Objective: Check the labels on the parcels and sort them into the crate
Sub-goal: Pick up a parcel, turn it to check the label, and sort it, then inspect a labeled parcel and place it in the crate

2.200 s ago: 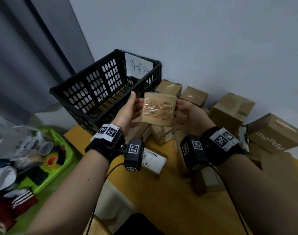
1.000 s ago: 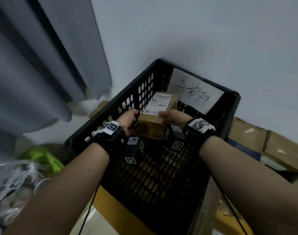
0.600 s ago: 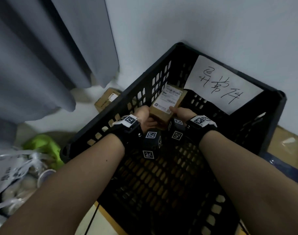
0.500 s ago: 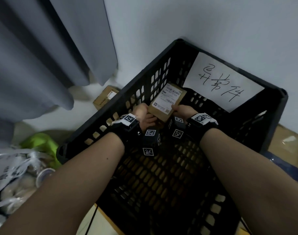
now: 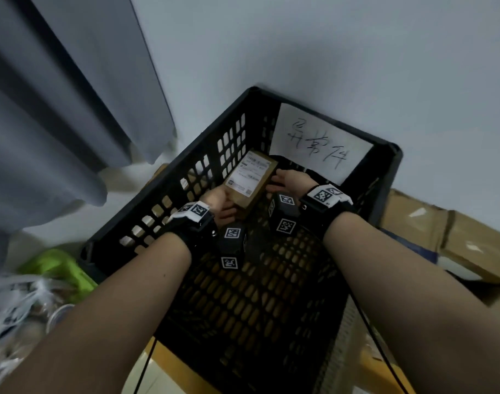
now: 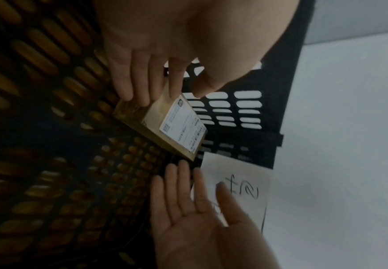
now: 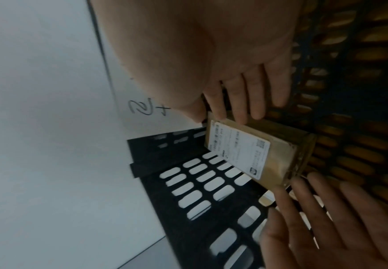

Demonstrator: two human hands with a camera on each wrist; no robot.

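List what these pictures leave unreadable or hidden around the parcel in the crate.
- Parcel label text: too small and blurred in all three views.
- Parcel underside: hidden by the parcel itself; whether it rests on the crate floor is unclear.
- Left hand fingers: under the parcel in the head view.
- Crate's near rim: cut off by the head view's bottom edge.

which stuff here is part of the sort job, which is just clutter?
Job:
parcel, label up, between left hand and right hand
crate with handwritten sign
boxes right of the crate

Clutter:
curtain
green tray
plastic bags
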